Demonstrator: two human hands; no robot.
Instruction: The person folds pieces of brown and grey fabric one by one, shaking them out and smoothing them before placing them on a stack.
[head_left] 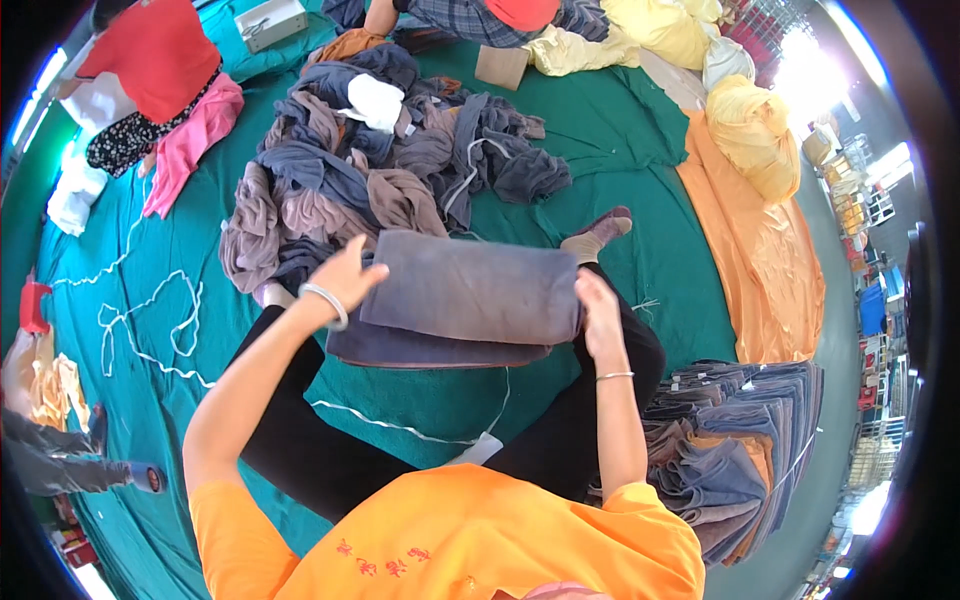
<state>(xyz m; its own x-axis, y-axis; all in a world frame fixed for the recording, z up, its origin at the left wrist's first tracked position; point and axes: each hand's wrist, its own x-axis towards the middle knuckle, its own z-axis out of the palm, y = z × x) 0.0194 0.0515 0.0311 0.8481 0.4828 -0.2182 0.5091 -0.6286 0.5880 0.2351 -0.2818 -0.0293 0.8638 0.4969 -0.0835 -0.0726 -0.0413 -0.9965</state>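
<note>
A grey folded towel (470, 290) is held out over my crossed legs. Beneath it shows a darker folded layer (430, 349) with a brownish edge; I cannot tell whether it is part of the same towel. My right hand (600, 312) grips the towel's right end, thumb up along the edge. At the left end, my left hand (342, 280) has its fingers spread, with the thumb beside the towel's corner. Just beyond lies a loose heap of grey and brown towels (400, 160), with a white cloth (373, 103) on top.
Stacked folded towels (740, 450) lie at my right, tied with string. A green sheet (640, 130) covers the floor. White string (150, 340) trails at left. Orange fabric (760, 260) and a yellow bundle (755, 140) lie at right. Other people sit or stand around the sheet.
</note>
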